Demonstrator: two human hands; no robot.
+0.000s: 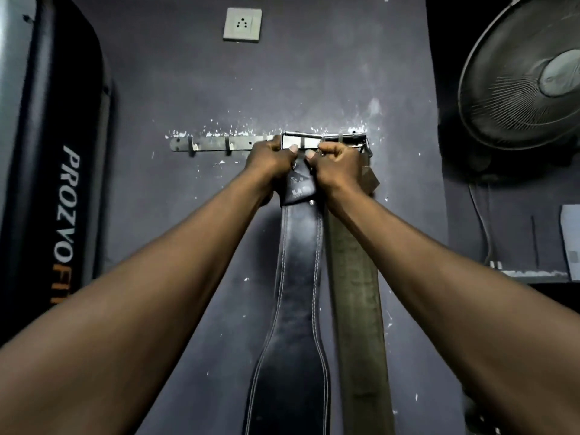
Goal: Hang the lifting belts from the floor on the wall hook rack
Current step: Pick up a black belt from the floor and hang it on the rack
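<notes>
A metal hook rack [216,143] is screwed to the dark wall at chest height. A black stitched leather belt [298,277] hangs straight down from it, its steel buckle [301,141] lying over a hook. My left hand [270,161] grips the belt's top at the buckle's left side, thumb on the buckle's lower edge. My right hand [337,166] grips the same top end from the right. An olive-brown belt [354,277] hangs just to the right, its buckle [348,140] on the rack's right end.
A black padded bench marked PROZVOFIT [59,183] leans upright at the left. A wall socket [242,25] sits above the rack. A round fan [527,76] hangs at the upper right, with its cord [483,221] running down. Two bare hooks [208,147] show on the rack's left part.
</notes>
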